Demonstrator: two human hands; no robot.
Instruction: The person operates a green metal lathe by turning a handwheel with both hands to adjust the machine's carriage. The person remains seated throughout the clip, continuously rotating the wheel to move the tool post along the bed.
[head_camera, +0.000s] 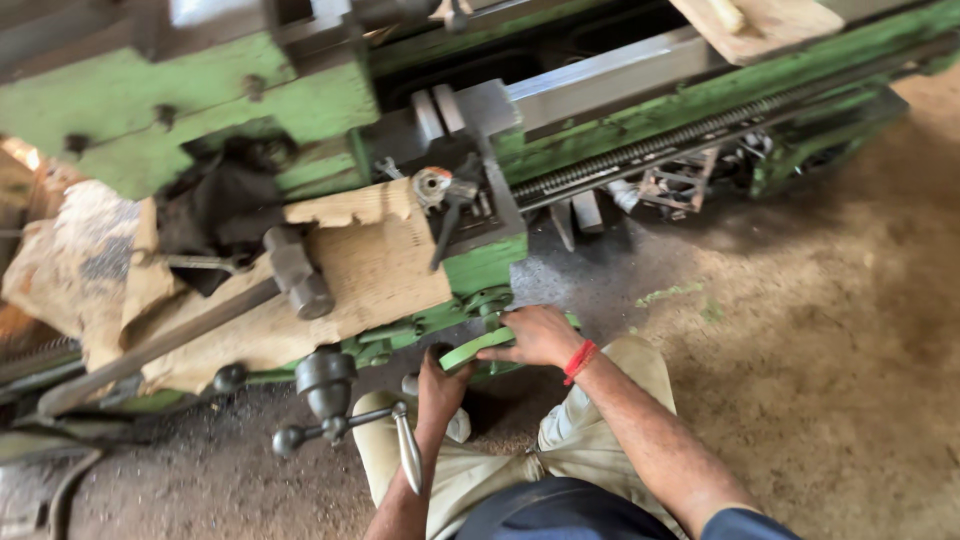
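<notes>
I look down at a green lathe (240, 100). Both my hands are on its green handwheel (478, 347) at the front of the carriage. My right hand (540, 335), with a red thread round the wrist, grips the wheel's upper rim. From below, my left hand (440, 385) holds the lower left of the rim. Just left of that hand a dark metal lever (405, 450) with ball ends sticks out.
A torn cardboard sheet (370, 270) covers the apron, and a long steel bar (160, 345) with a heavy head lies across it. The lead screw (680, 135) runs to the right along the bed. A wooden board (760, 25) rests at top right. Below is dusty floor (820, 330).
</notes>
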